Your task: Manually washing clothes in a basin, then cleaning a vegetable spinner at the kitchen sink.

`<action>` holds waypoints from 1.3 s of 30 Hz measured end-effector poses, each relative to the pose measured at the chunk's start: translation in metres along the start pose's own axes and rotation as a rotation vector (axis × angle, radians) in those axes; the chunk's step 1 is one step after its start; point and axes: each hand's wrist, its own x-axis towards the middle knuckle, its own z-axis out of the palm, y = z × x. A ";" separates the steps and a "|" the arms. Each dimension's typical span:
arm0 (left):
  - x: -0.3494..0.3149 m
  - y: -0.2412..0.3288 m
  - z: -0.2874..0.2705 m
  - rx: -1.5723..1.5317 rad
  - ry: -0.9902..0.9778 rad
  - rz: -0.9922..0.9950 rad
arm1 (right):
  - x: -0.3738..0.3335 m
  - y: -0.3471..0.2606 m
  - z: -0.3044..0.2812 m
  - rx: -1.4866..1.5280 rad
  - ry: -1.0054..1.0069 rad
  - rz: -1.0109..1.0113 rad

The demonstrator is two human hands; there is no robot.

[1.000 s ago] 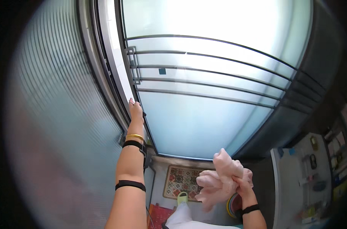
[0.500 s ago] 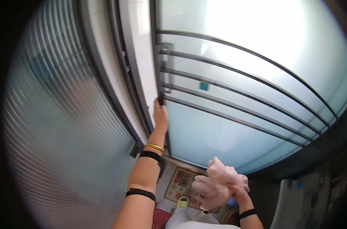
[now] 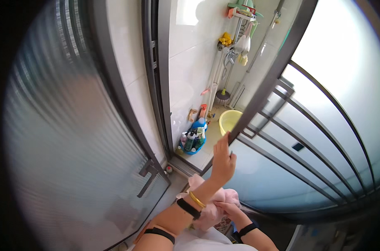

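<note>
Frosted-glass, dark-metal-framed door panel [image 3: 277, 178] has moved wider open since the earlier frame. Right hand [image 3: 229, 210] pinches crumpled pale-pink cloth [image 3: 208, 217], below the left hand [image 3: 223, 162]. That hand, nearer the panel, lies fingers together at its long edge, which slants up-right from it.

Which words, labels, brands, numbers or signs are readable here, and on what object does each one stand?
No readable text.
Bottles in the blue basket: any labels are too small and blurred.
Dark square on the glass door: no legible mark.
</note>
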 end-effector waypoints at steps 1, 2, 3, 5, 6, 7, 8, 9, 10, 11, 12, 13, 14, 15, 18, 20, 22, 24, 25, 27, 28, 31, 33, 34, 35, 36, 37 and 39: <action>-0.002 0.002 0.004 -0.031 -0.029 -0.017 | 0.007 -0.007 0.001 -0.002 0.022 0.012; -0.004 0.001 0.004 -0.072 -0.063 -0.050 | 0.019 -0.016 0.005 0.000 -0.045 0.047; -0.006 0.000 0.005 -0.115 -0.097 -0.082 | 0.031 -0.025 0.008 -0.003 -0.109 0.086; -0.015 -0.003 0.017 -0.103 -0.142 -0.048 | 0.061 -0.054 0.031 -0.037 -0.291 0.037; -0.014 -0.006 0.017 -0.142 -0.161 -0.029 | 0.079 -0.068 0.048 -0.063 -0.369 -0.003; -0.012 -0.007 0.017 -0.186 -0.177 -0.010 | 0.092 -0.077 0.057 -0.080 -0.400 -0.031; -0.014 -0.010 0.020 -0.184 -0.179 -0.017 | 0.104 -0.084 0.065 -0.100 -0.437 -0.063; -0.016 -0.013 0.024 -0.210 -0.229 -0.002 | 0.111 -0.088 0.064 -0.112 -0.446 -0.082; -0.019 -0.016 0.028 -0.238 -0.289 0.014 | 0.119 -0.089 0.061 -0.117 -0.446 -0.104; -0.021 -0.017 0.032 -0.242 -0.306 0.011 | 0.126 -0.088 0.053 -0.119 -0.434 -0.125; -0.023 -0.018 0.036 -0.285 -0.366 0.023 | 0.131 -0.086 0.045 -0.117 -0.421 -0.138; -0.029 -0.020 0.039 -0.320 -0.416 0.034 | 0.138 -0.083 0.041 -0.118 -0.414 -0.150; -0.034 -0.022 0.040 -0.324 -0.477 0.021 | 0.136 -0.085 0.037 -0.116 -0.407 -0.169; -0.041 -0.026 0.044 -0.322 -0.488 0.020 | 0.144 -0.074 0.027 -0.103 -0.392 -0.178; -0.022 -0.020 0.056 -0.449 -0.643 0.070 | 0.142 -0.078 -0.005 -0.049 -0.277 -0.203; -0.013 -0.014 0.067 -0.501 -0.711 0.085 | 0.141 -0.081 -0.015 -0.019 -0.224 -0.233; -0.003 -0.011 0.078 -0.542 -0.830 0.119 | 0.139 -0.088 -0.023 0.024 -0.170 -0.272; -0.005 -0.012 0.095 -0.554 -0.902 0.190 | 0.135 -0.095 -0.027 0.082 -0.115 -0.281; -0.001 -0.010 0.099 -0.552 -0.948 0.256 | 0.122 -0.111 -0.025 0.202 -0.098 -0.209; 0.010 -0.011 0.099 -0.538 -1.045 0.281 | 0.127 -0.121 -0.021 0.253 -0.053 -0.220; 0.021 -0.009 0.098 -0.538 -1.086 0.250 | 0.130 -0.127 -0.028 0.281 -0.027 -0.240; 0.054 -0.015 0.103 -0.585 -1.047 0.091 | 0.125 -0.145 -0.064 0.401 0.096 -0.314; 0.080 -0.046 0.103 -0.672 -0.839 -0.108 | 0.127 -0.154 -0.087 0.512 0.182 -0.383; 0.093 -0.069 0.095 -0.685 -0.708 -0.205 | 0.134 -0.163 -0.088 0.573 0.197 -0.409; 0.113 -0.094 0.092 -0.600 -0.604 -0.179 | 0.127 -0.178 -0.092 0.624 0.240 -0.455; 0.130 -0.122 0.089 -0.507 -0.499 -0.165 | 0.120 -0.197 -0.089 0.671 0.289 -0.493; 0.140 -0.125 0.079 -0.526 -0.495 -0.513 | 0.110 -0.212 -0.094 0.722 0.360 -0.534; 0.153 -0.163 0.077 -0.422 -0.341 -0.451 | 0.083 -0.250 -0.098 0.717 0.381 -0.699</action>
